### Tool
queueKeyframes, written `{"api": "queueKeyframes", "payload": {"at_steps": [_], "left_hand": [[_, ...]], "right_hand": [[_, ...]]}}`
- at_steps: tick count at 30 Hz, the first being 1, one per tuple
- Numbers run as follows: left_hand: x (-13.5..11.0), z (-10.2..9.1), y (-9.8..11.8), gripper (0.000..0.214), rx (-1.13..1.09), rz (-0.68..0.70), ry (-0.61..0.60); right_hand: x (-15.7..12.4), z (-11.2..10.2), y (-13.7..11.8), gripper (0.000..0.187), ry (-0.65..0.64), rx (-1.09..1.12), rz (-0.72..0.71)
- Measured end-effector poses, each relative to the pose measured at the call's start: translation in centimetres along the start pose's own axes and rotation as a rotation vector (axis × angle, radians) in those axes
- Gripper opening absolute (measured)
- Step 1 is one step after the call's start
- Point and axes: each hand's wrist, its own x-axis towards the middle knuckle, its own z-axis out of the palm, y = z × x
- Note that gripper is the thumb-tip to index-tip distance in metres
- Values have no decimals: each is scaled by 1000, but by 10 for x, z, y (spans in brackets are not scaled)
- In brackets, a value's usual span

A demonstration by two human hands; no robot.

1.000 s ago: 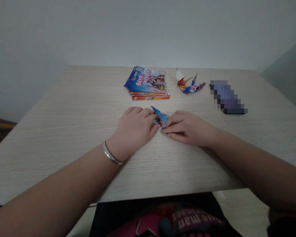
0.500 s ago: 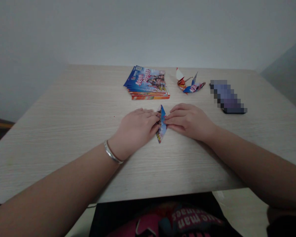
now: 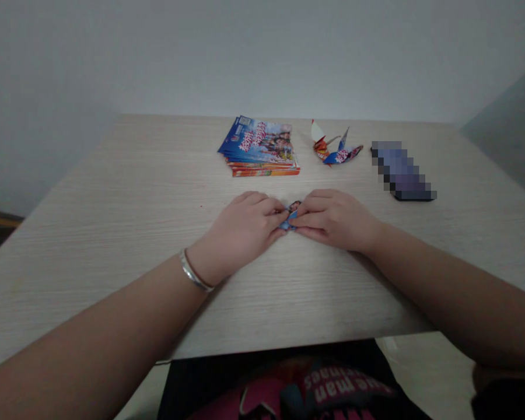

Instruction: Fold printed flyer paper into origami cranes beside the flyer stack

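A small piece of folded printed paper [image 3: 292,216], blue with a picture on it, lies at the middle of the table between my two hands. My left hand [image 3: 256,221] grips its left side with bent fingers, a silver bangle at the wrist. From the right, my right hand [image 3: 332,219] pinches the other side, fingertips almost meeting those of the left. Most of the paper is hidden under the fingers, so its exact shape cannot be made out.
Behind my hands lies a fanned stack of printed leaflets [image 3: 258,143]. Right of it sit folded paper cranes, one orange [image 3: 321,149] and one blue [image 3: 339,156]. Farther right a dark phone [image 3: 402,172] rests on the pale wooden table [image 3: 114,204]. A wall rises behind.
The folded paper stood out as a long upright diamond between my hands; now it looks shorter, its pointed ends out of sight. Both hands have closed in on it.
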Motion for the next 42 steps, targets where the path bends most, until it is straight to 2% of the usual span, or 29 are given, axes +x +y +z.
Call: {"api": "queueKeyframes", "payload": {"at_steps": [5,10,14,20,25,30,36,42], "left_hand": [[1,5,-6,33,18,30,11],[0,3,-8,30,51,22,36],[0,1,-6,25,68,61,23],[0,2,1,31,134,142,-1],[-2,2,-1,33,107,169,-29],[-4,-3,0,33,20,108,-89],[-3,-4,1,24,-29,75,-68],[2,-1,3,25,-98,0,-3]], "right_hand": [[-4,1,0,20,-15,7,71],[-3,0,-1,25,-14,-79,95],[0,-1,-5,25,-42,-133,115],[2,-4,-9,23,-63,-193,138],[3,-6,-13,24,-79,-266,130],[6,-9,-20,26,-88,-355,186],[8,-7,-23,25,-108,-332,191],[7,-3,-21,26,-79,-374,159]]}}
